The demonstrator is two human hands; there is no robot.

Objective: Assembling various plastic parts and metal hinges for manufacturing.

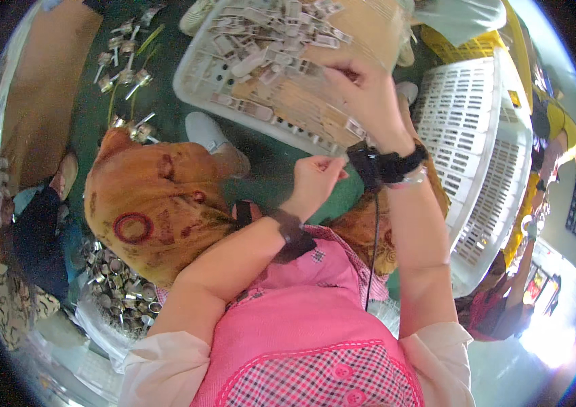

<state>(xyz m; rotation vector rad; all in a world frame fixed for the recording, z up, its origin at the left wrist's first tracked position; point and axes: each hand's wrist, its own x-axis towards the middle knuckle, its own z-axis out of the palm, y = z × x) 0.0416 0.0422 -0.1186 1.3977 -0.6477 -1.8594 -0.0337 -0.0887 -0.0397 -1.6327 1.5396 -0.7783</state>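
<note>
My right hand [367, 91] reaches over a white plastic crate [186, 76], its fingertips at the edge of a pile of pale, elongated plastic parts [281, 34]. These fingertips blend with the pile, so whether they grip a part does not show. Closer to me, my left hand [316, 182] is closed in a pinch just off the crate's near rim. What sits between its thumb and finger is too small to make out. Brown cardboard [288, 95] lies under the pile, and a few single pale parts [244, 106] rest along the crate's near side.
White slatted crates [461, 115] and a yellow crate [440, 44] stand on the right. Small metal parts with stems [124, 61] lie on the green floor at left; more metal parts [122, 285] fill a clear bag. A cable [374, 244] hangs from my right wrist. Other people are at both sides.
</note>
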